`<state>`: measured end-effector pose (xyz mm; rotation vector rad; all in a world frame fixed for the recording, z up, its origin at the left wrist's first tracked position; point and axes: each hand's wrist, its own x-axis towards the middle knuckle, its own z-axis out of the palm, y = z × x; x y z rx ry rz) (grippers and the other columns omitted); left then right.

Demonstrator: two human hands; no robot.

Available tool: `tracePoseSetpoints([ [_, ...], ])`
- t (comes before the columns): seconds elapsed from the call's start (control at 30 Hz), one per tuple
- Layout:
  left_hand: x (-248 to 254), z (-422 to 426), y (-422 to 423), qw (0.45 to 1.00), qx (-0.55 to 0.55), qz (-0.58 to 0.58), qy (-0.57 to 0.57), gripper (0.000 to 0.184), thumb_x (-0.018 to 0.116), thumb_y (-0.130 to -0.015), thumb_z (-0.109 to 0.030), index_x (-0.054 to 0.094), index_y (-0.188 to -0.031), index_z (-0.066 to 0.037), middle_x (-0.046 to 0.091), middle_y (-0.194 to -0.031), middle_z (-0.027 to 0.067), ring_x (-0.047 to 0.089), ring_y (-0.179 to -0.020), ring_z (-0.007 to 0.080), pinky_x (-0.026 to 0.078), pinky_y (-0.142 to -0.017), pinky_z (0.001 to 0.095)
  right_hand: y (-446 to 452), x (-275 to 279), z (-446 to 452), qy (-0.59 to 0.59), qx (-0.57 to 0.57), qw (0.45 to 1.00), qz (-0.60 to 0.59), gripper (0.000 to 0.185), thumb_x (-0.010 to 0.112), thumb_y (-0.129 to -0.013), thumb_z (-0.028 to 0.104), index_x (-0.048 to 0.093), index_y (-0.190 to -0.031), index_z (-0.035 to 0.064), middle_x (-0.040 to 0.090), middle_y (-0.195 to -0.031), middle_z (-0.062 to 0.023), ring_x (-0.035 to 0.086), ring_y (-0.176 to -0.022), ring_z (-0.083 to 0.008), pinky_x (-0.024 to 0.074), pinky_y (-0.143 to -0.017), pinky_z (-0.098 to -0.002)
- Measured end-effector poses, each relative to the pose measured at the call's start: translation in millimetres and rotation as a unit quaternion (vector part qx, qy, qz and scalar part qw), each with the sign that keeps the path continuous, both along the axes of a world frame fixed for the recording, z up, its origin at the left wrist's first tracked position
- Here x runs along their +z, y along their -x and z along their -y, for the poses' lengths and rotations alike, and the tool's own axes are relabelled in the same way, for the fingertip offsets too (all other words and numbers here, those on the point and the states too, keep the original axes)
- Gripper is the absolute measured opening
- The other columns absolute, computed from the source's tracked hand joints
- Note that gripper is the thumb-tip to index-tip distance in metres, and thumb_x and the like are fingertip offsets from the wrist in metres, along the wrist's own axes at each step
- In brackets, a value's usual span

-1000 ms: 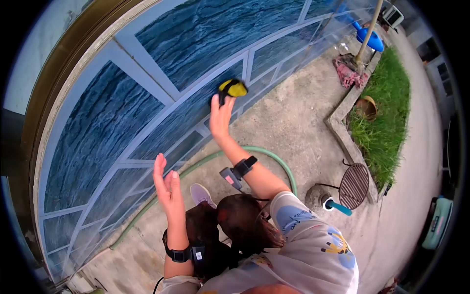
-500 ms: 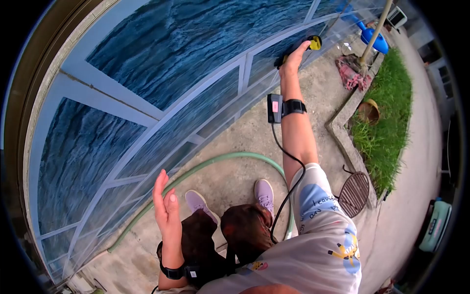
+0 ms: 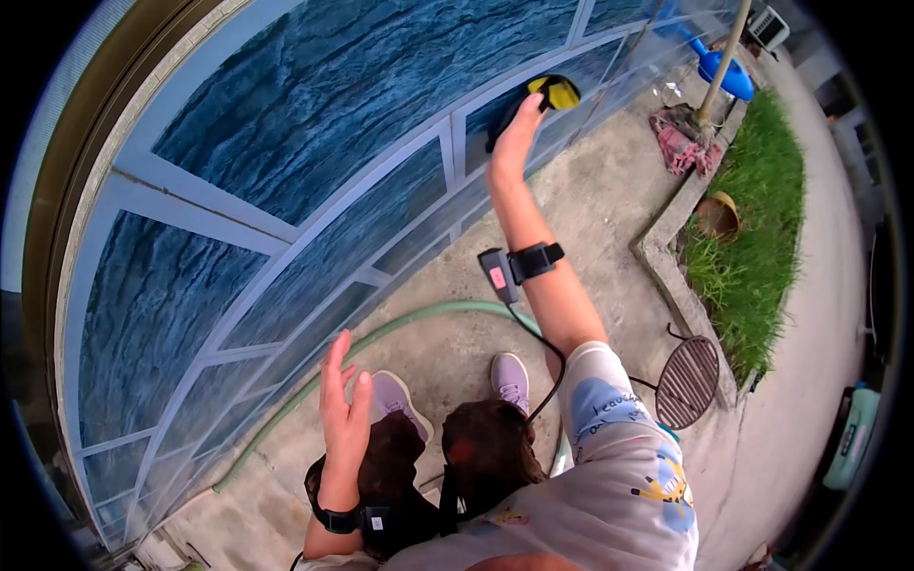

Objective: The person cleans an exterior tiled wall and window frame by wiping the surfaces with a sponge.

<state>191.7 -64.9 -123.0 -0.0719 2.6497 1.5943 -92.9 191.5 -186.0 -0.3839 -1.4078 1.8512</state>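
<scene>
My right hand [image 3: 515, 141] is closed round a yellow-and-black hand-held tool [image 3: 560, 92], pressed to or very near the lower part of a blue panelled surface [image 3: 381, 81]. The tool's underside and most of its black part are hidden by the hand, so its exact kind cannot be made out. The panels have a dark blue, streaked pattern and pale blue frames. My left hand [image 3: 347, 409] is raised with its fingers stretched out, holding nothing, above the ground near the green hose [image 3: 419, 319].
The hose curves over the concrete around my feet. To the right are a low kerb [image 3: 657, 238], grass [image 3: 752, 219], a brown pot [image 3: 719, 217] and a round grate [image 3: 687, 383]. Farther off stand a mop with a pink cloth [image 3: 684, 143] and a blue scoop [image 3: 725, 74].
My right hand has moved left along the panels with the yellow-and-black tool. My left hand has shifted slightly to the right, still open.
</scene>
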Motion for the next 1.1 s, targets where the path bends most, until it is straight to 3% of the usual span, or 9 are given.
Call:
tracePoseSetpoints([
  [0.1, 3.6, 1.8, -2.4, 0.999, -0.002, 0.016, -0.032, 0.048, 0.047, -0.092, -0.025, 0.037, -0.134, -0.004, 0.041, -0.136, 0.0135, 0.04, -0.124, 0.0254, 0.037, -0.096, 0.037, 73.5, 3.7, -98.1, 0.009, -0.018, 0.998, -0.056, 0.071, 0.028, -0.094, 0.051, 0.021, -0.139, -0.0035, 0.009, -0.148, -0.0213, 0.01, -0.137, -0.032, 0.0093, -0.11, -0.0365],
  [0.13, 5.9, 3.1, -1.0, 0.999, -0.003, 0.019, -0.044, 0.048, 0.047, -0.092, -0.025, 0.037, -0.134, -0.004, 0.041, -0.136, 0.0136, 0.04, -0.124, 0.0254, 0.037, -0.096, 0.0375, 96.1, 5.1, -128.3, -0.004, -0.05, 0.996, -0.071, 0.068, 0.034, -0.092, 0.056, 0.031, -0.134, 0.0017, 0.037, -0.136, -0.0132, 0.038, -0.12, -0.0242, 0.0272, -0.103, -0.0354],
  [0.4, 15.1, 10.6, 4.2, 0.993, -0.021, 0.098, -0.058, 0.052, 0.048, -0.091, -0.029, 0.036, -0.134, -0.002, 0.04, -0.136, 0.0143, 0.038, -0.126, 0.0267, 0.035, -0.098, 0.0394, 166.2, 1.1, -270.8, 0.048, 0.032, 0.998, -0.023, 0.071, 0.037, -0.088, 0.06, 0.04, -0.128, 0.0014, 0.048, -0.129, -0.01, 0.049, -0.115, -0.0278, 0.0392, -0.097, -0.0436],
  [0.7, 12.9, 5.4, -3.3, 0.992, -0.036, 0.104, -0.065, 0.055, 0.048, -0.091, -0.033, 0.035, -0.133, 0.001, 0.039, -0.136, 0.0157, 0.037, -0.127, 0.027, 0.034, -0.098, 0.0396, 101.8, -191.5, -115.0, 0.143, 0.022, 0.988, -0.051, 0.061, 0.031, -0.093, 0.055, 0.035, -0.132, 0.0081, 0.041, -0.134, -0.0095, 0.042, -0.118, -0.0272, 0.0319, -0.102, -0.0382],
  [0.73, 12.9, 4.0, -3.9, 0.992, -0.039, 0.104, -0.061, 0.055, 0.048, -0.091, -0.033, 0.035, -0.133, 0.001, 0.039, -0.136, 0.0157, 0.037, -0.127, 0.027, 0.034, -0.098, 0.0396, 72.2, -176.1, -73.0, 0.149, -0.014, 0.989, 0.007, 0.061, 0.032, -0.092, 0.056, 0.035, -0.132, 0.0085, 0.04, -0.134, -0.009, 0.042, -0.119, -0.0269, 0.0326, -0.101, -0.0372],
  [0.77, 12.8, 1.2, -3.9, 0.992, -0.035, 0.103, -0.057, 0.054, 0.048, -0.091, -0.032, 0.035, -0.134, 0.0, 0.039, -0.136, 0.0157, 0.037, -0.127, 0.0271, 0.034, -0.098, 0.0395, 47.1, -164.0, -37.7, 0.139, 0.008, 0.99, 0.015, 0.071, 0.029, -0.094, 0.053, 0.029, -0.134, -0.0047, 0.025, -0.141, -0.0218, 0.028, -0.128, -0.0314, 0.0214, -0.107, -0.0381],
  [0.83, 12.8, -2.8, -4.9, 0.993, -0.034, 0.101, -0.052, 0.054, 0.048, -0.092, -0.031, 0.035, -0.134, 0.0, 0.039, -0.136, 0.0156, 0.037, -0.127, 0.0271, 0.034, -0.098, 0.0394, -11.3, -121.3, 25.0, 0.02, 0.034, 0.987, 0.155, 0.073, 0.025, -0.095, 0.051, 0.019, -0.138, -0.0074, 0.013, -0.146, -0.0271, 0.004, -0.137, -0.0383, 0.004, -0.112, -0.0413],
  [1.0, 12.0, -13.0, -8.2, 0.996, -0.044, 0.071, -0.037, 0.052, 0.048, -0.092, -0.028, 0.035, -0.134, -0.001, 0.04, -0.136, 0.0156, 0.038, -0.126, 0.0273, 0.035, -0.098, 0.0395, -104.6, -87.1, 117.8, -0.089, 0.155, 0.981, 0.079, 0.063, 0.028, -0.097, 0.039, 0.017, -0.137, -0.0088, 0.002, -0.144, -0.031, 0.004, -0.135, -0.0427, 0.005, -0.109, -0.0427],
  [1.1, 8.8, -14.0, -9.0, 0.997, -0.046, 0.06, -0.019, 0.051, 0.047, -0.092, -0.027, 0.035, -0.134, -0.001, 0.04, -0.136, 0.0159, 0.038, -0.126, 0.0275, 0.035, -0.098, 0.0394, -89.4, -67.7, 99.8, -0.102, 0.115, 0.987, 0.047, 0.061, 0.03, -0.097, 0.036, 0.016, -0.137, -0.0091, 0.011, -0.143, -0.0305, 0.012, -0.133, -0.0411, 0.0101, -0.108, -0.0416],
])
